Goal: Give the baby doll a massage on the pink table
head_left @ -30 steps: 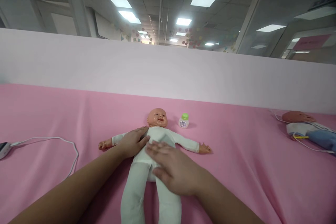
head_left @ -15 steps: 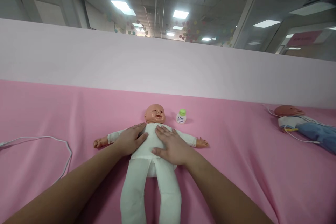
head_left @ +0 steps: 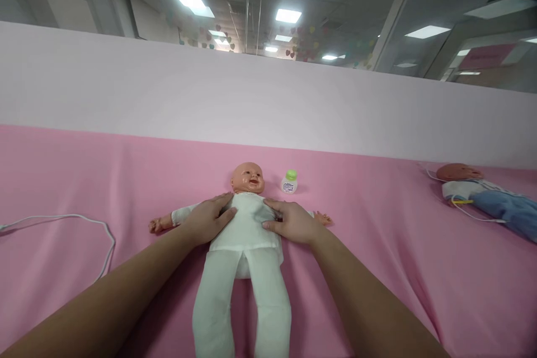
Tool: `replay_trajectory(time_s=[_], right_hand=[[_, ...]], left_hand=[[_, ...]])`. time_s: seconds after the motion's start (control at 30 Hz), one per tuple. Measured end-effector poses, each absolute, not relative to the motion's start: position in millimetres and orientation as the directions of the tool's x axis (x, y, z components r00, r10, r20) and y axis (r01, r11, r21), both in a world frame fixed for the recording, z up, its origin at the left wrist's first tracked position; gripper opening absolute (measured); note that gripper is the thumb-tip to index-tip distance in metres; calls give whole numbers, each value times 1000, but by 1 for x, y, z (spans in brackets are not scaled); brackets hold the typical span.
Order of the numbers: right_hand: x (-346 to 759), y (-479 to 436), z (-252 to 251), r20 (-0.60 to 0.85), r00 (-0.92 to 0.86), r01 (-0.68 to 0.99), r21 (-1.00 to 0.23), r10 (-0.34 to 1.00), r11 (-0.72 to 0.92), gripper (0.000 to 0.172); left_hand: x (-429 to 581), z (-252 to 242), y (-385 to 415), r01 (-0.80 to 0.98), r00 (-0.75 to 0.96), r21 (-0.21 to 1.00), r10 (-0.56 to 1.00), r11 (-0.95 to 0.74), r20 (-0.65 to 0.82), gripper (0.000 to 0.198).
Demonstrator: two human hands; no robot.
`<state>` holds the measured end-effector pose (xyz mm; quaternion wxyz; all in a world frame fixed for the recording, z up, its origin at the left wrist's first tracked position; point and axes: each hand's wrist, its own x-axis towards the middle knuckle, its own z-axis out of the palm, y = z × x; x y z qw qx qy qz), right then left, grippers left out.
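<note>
A baby doll (head_left: 245,235) with a white cloth body lies on its back, head away from me and arms spread out. My left hand (head_left: 210,218) rests on the left side of its chest near the shoulder, fingers stretched out and thumb apart. On the right side of the chest lies my right hand (head_left: 296,221), its fingers extended toward the doll's shoulder and the thumb apart. The white cloth is creased beside the right fingers. Neither hand grasps anything. A small clear bottle (head_left: 289,182) with a green cap stands to the right of the doll's head.
Pink cloth (head_left: 369,279) covers the surface under the doll. A white cable (head_left: 107,229) curves at the left. Another doll (head_left: 499,204) in blue and white clothing lies at the far right with a thin cord around it. A white wall (head_left: 260,100) runs along the back.
My right hand has slid outward from the middle of the chest to the doll's right-hand side in view. My left hand stays in about the same place. The camera view has shifted slightly.
</note>
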<state>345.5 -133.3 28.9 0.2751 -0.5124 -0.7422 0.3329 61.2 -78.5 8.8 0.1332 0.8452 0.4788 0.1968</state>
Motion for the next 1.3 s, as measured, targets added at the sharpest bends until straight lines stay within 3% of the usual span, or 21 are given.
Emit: replay_trajectory(time_s=[0.33,0.63,0.97,1.07,1.13,1.23,1.3], right_hand=[[342,-130,23,134,-324,508,-811,937,291,43],[341,-129,21,144,-320,543,-782,936,306,44],[339,-128,16,142,-283,441,-859,948,261,41],[339,-130,20,136,-263,471,-846,955,250,38],[339,-130,21,124,-275,478,-843,953,247,32],[338,-129,22,133,-293,438,-862,947,257,30],[338,-129,22,136,-290,423,-870,947,254,35]], left_hand=[[64,5,-77,788,445,374,872,-489,204,72],[60,12,-76,765,469,381,855,-519,221,66],[55,26,-87,744,460,396,843,-537,278,52],[59,35,-108,587,538,426,725,-688,429,45],[63,43,-126,346,671,397,520,-850,529,39],[73,50,-147,116,794,370,310,-922,522,37],[78,49,-150,86,821,384,284,-919,495,36]])
